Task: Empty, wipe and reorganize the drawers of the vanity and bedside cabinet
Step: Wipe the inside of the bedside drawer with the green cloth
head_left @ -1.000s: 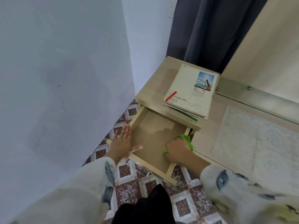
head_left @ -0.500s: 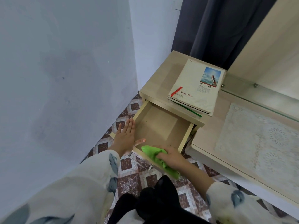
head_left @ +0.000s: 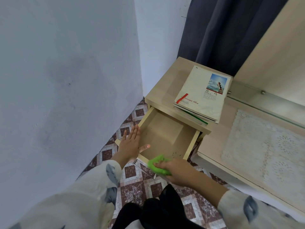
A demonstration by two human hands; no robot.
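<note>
Drawer (head_left: pixel 166 138) of the bedside cabinet (head_left: pixel 162 90) is pulled out toward the viewer, at 6 o'clock of the cabinet top. Its interior holds no objects; small dark specks lie on the floor panel near the front right corner.

Left hand (head_left: pixel 130 143): flat and spread, fingers extended, palm pressed on the outer face of the drawer's left wall, at 9 o'clock of the drawer. The thumb hooks over the front left corner into the drawer. It grasps nothing.

Right hand (head_left: pixel 175 169): at 6 o'clock of the drawer, fingers curled around a green cloth (head_left: pixel 158 165). The cloth is bunched and rests against the front rim of the drawer, covering part of the rim.

A metal handle (head_left: pixel 143 169) projects from the drawer front, partly hidden behind the cloth and the right hand.

A stack of booklets (head_left: pixel 200 96) lies on the cabinet top, at 1 o'clock of the drawer. The top cover is cream with a small picture and a red stripe; a green edge shows lower in the stack.

The vanity surface (head_left: pixel 214 139) adjoins the cabinet at 3 o'clock and carries a white lace mat (head_left: pixel 264 146). A dark curtain (head_left: pixel 231 30) hangs at 12 o'clock. The patterned tile floor (head_left: pixel 137 184) lies below the drawer.
</note>
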